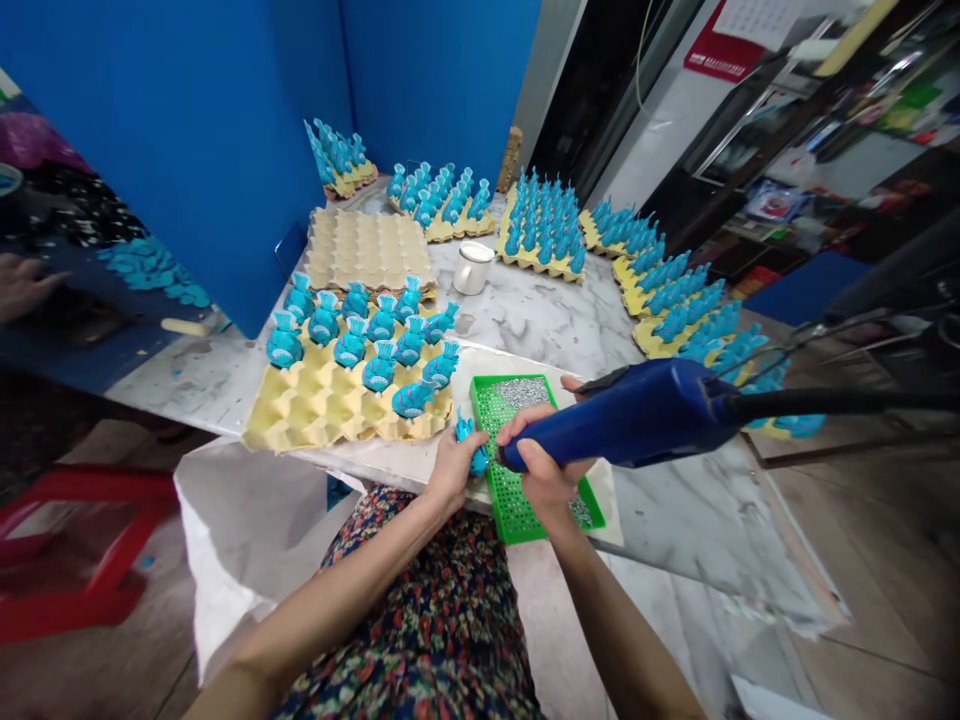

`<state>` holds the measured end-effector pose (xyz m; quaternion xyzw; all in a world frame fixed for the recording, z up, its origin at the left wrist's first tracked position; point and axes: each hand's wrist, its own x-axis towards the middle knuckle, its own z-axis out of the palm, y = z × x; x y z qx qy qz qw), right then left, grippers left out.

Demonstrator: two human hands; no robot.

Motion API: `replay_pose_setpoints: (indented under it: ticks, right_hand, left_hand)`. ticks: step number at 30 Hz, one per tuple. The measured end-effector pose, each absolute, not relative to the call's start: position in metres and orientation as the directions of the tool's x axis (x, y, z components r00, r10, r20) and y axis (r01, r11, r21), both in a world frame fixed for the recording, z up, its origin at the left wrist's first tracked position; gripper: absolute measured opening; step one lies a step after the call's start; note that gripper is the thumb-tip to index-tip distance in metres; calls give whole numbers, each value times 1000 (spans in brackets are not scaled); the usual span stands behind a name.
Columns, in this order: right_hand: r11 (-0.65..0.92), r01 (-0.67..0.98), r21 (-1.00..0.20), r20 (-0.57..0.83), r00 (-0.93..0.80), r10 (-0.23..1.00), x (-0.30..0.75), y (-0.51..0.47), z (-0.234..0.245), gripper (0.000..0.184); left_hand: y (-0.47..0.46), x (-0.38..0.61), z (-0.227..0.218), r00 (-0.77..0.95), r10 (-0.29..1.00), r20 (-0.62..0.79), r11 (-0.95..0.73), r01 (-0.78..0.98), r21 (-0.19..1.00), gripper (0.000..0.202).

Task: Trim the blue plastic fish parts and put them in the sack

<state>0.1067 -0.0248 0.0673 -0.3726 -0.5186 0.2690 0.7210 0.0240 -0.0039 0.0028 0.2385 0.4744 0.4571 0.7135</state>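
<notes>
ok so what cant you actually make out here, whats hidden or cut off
All in the head view:
Middle of the small blue fish figurine, hidden by the fingers of the left hand.
Handle of the blue corded tool, hidden by the right hand.
Silver granules in the green perforated tray, too small to identify.
A co-worker's hand, cut off by the left edge.
Calendar, cut off by the top edge, its print too small.

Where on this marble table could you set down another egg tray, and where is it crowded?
Bare marble lies between the white mug, the yellow egg tray of blue fish figures and the green tray; another patch shows left of that egg tray. Crowded: far and right edges, lined with loaded trays, and around the left hand and right hand.
</notes>
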Motion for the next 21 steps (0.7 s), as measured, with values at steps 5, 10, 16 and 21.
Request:
replay_pose_setpoints:
  ticks: [5, 10, 16, 21]
  right_hand:
    - [567, 15, -824, 547, 288, 786, 110, -26, 64, 22]
    - [545, 44, -838, 537, 249, 806, 113, -25, 60, 4]
    - [555, 31, -832, 541, 274, 796, 112, -27, 59, 6]
    - [499, 45, -865, 494, 250, 833, 111, -26, 53, 7]
  left_hand:
    - [-3, 24, 1, 131, 878, -461, 472, -407, 782, 31]
    - [-3, 24, 3, 120, 881, -458, 465, -400, 790, 29]
    - [-2, 25, 0, 130, 863, -488, 496, -394, 773, 31]
    - [-3, 25, 0, 116, 886, -450, 450, -452, 770, 31]
